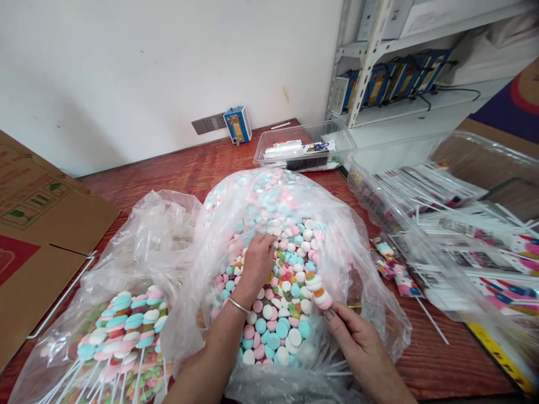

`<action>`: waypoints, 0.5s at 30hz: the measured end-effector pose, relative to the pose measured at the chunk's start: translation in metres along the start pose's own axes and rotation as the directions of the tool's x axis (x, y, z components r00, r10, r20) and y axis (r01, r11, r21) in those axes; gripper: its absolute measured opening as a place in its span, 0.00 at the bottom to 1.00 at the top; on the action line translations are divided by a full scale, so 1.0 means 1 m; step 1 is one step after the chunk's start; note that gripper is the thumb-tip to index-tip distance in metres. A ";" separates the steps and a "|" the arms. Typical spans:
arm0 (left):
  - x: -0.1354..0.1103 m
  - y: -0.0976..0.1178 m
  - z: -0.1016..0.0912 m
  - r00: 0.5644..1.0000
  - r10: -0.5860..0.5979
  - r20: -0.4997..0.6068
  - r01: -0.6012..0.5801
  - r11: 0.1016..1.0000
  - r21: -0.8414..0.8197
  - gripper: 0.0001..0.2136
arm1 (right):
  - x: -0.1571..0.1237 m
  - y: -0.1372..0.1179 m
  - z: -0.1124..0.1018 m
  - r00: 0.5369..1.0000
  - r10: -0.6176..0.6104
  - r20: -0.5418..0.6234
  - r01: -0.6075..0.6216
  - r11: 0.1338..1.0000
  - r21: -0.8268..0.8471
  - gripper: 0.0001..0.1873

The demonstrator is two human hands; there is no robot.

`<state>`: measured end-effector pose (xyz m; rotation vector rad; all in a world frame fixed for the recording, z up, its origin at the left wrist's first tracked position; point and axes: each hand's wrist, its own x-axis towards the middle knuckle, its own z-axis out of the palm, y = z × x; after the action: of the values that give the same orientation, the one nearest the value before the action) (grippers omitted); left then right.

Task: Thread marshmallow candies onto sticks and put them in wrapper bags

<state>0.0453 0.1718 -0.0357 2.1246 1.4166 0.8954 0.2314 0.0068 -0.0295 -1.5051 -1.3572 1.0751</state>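
Observation:
A large clear plastic bag lies wide open in front of me, full of pink, white and blue marshmallows with gummy candies among them. Inside it, my left hand reaches onto the candies, its fingers curled together; what they pinch, if anything, is hidden. My right hand is closed on a candy skewer, a stack of marshmallows and orange gummies held at its lower end over the bag's right side. On the left, several finished-looking candy skewers with white sticks lie on another plastic bag.
A cardboard box stands at the left. At the right, a clear bin holds printed wrappers and white sticks, with wrapped candy beside it. Behind are a clear tray, a small blue device and a metal shelf.

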 end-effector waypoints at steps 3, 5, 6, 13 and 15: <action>-0.002 -0.001 -0.001 1.000 -0.009 0.011 0.009 1.000 0.006 0.09 | 0.002 0.001 0.003 0.999 0.010 0.031 -0.010 1.000 0.020 0.18; -0.004 0.000 -0.005 1.000 -0.029 0.007 0.029 1.000 -0.002 0.08 | 0.004 0.001 0.005 0.998 0.022 0.051 -0.024 0.999 0.043 0.19; -0.005 0.001 -0.006 0.999 -0.043 0.007 0.043 0.999 -0.010 0.08 | 0.004 0.001 0.006 0.998 0.026 0.060 -0.029 0.998 0.052 0.19; 0.001 0.004 -0.004 0.985 -0.128 0.117 0.142 0.982 -0.122 0.07 | 0.005 0.001 0.007 0.996 0.008 0.087 -0.013 0.999 0.047 0.19; 0.003 0.004 -0.003 0.973 -0.129 0.191 0.165 0.970 -0.181 0.06 | 0.005 0.001 0.007 0.996 0.008 0.085 -0.012 0.999 0.049 0.19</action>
<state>0.0468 0.1733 -0.0300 1.8760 1.3185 0.7352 0.2251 0.0118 -0.0333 -1.4457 -1.3722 1.1824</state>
